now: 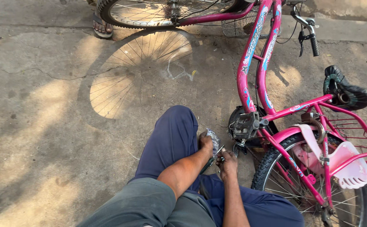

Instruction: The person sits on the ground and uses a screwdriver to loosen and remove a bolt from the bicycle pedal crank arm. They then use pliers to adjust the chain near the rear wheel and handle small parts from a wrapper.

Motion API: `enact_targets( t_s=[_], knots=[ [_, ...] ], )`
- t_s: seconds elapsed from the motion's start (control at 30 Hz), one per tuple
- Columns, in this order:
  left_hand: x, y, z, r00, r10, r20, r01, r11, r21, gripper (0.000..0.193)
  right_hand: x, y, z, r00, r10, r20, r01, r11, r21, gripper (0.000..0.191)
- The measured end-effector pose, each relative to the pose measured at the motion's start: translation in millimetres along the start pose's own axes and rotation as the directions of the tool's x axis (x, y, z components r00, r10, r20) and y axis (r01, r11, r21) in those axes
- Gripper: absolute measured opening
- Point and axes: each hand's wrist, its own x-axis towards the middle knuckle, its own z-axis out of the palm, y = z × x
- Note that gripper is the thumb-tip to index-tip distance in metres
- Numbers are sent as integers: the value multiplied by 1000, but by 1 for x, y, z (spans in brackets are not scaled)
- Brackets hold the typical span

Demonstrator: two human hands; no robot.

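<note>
Right hand fingers pinch a small metal part, too small to identify; looks hard, light, easy to drop, so grip by fingertips. Left hand fingers are curled round a crinkly silvery packet, soft and slippery-looking. Both sit near the pedal of the pink bicycle. Rear wheel crowds the right; sandalled foot far off.

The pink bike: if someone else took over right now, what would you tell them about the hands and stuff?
Left hand grips a small shiny wrapped packet. Right hand pinches a small metal part, too small to identify; a thin tool lies between the hands. The pink bicycle lies on the concrete ground, its pedal just beside the hands. How far the work has got can't be told.
</note>
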Motion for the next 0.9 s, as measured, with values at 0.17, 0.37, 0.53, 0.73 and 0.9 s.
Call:
enact_targets(
  t_s=[0.17,0.37,0.53,0.73,0.9],
  knots=[
    [-10,-9,-1,925,372,73,-318,658,682,39,2,5,-5,998,63,1,-63,996,-57,18],
    [-30,-17,-1,619,426,660,-784,396,479,32,8,4,-5,993,101,-54,-82,957,278,18],
    [-29,-14,0,469,283,836,-673,728,131,26,5,-3,-16,991,90,-99,-50,937,346,15],
    [-30,-14,-1,543,51,838,-362,915,179,20,2,-4,-26,995,82,-57,-60,947,316,30],
    [-30,-13,-3,591,88,802,-442,866,232,21,3,-1,-24,995,77,-71,-54,958,281,29]
  ],
)
